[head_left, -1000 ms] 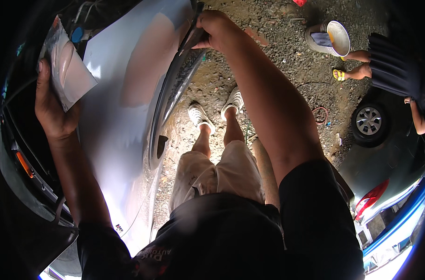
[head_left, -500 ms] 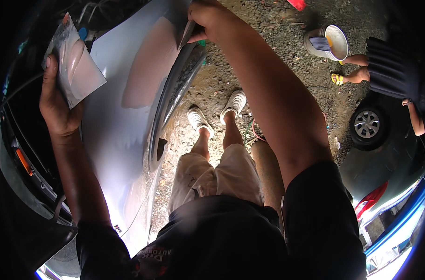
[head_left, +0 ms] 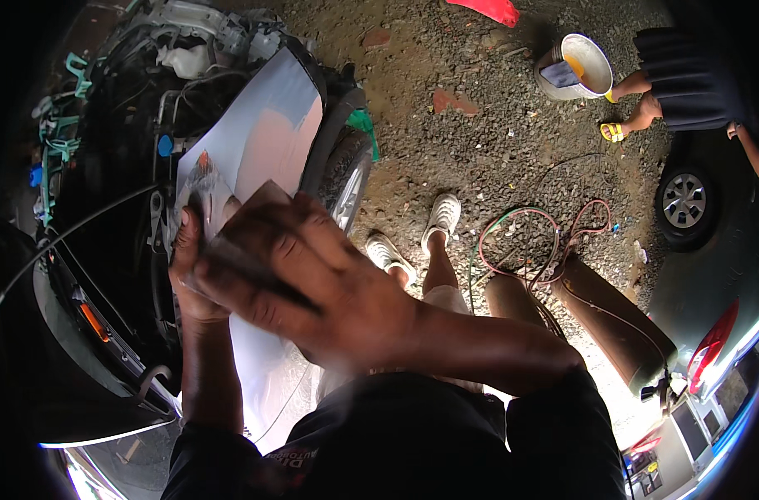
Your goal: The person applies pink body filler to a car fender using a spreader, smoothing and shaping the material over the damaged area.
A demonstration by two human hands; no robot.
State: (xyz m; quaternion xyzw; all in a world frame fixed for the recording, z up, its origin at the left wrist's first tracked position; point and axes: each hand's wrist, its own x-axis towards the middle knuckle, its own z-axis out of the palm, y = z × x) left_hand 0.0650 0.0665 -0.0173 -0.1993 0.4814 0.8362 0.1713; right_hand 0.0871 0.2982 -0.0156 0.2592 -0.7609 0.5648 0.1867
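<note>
My left hand (head_left: 194, 279) is closed around the edge of a flat mixing sheet with a glossy, clear-looking surface (head_left: 204, 185) and pinkish paste on it. Across it comes my right hand (head_left: 338, 287), a little blurred, with its fingers spread along a thin flat spreader (head_left: 250, 218). The spreader lies over the sheet; whether they touch is hidden by my fingers. Beyond both hands is a grey car fender (head_left: 221, 133), which carries a broad pinkish filler patch (head_left: 279, 142) near the wheel arch.
An open engine bay (head_left: 112, 158) with hoses and brackets lies left. A wheel (head_left: 350, 167) with green material sits beyond the fender. On the gravel are coiled hoses (head_left: 521, 242), tan cylinders (head_left: 613, 325) and a bucket (head_left: 579, 71). Another person's leg (head_left: 638, 117) and a dark car (head_left: 713, 258) are right.
My right hand has left the far fender edge and come back left and nearer with the spreader, over the sheet. My left hand has moved right and nearer. The view has shifted.
</note>
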